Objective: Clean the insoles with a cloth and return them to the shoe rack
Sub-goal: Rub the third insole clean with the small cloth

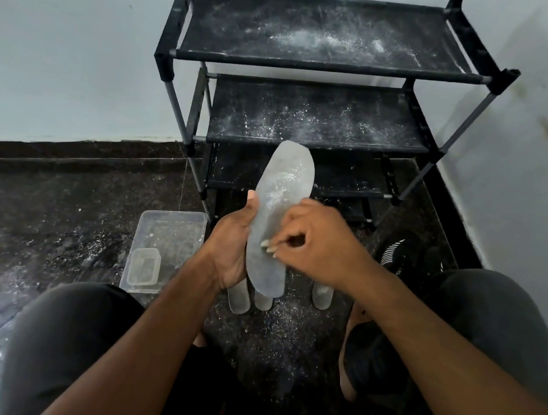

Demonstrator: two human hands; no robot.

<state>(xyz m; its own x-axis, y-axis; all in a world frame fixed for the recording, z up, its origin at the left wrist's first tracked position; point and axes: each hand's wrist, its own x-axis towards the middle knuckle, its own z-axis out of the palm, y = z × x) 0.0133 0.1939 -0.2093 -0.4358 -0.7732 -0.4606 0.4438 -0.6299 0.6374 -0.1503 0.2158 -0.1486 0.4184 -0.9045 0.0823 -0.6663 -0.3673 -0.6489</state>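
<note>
The left hand [230, 243] holds the dusty insole [276, 218] up before the shoe rack [318, 61], the right hand [313, 243] picks at it with curled fingers, and powder could fall back onto the floor [59, 201]

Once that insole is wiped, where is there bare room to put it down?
The shoe rack's top shelf and middle shelf hold nothing, though both are dusted with white powder. The floor is crowded below the held insole: other insoles lie there, bordered by a plastic container on the left.
</note>
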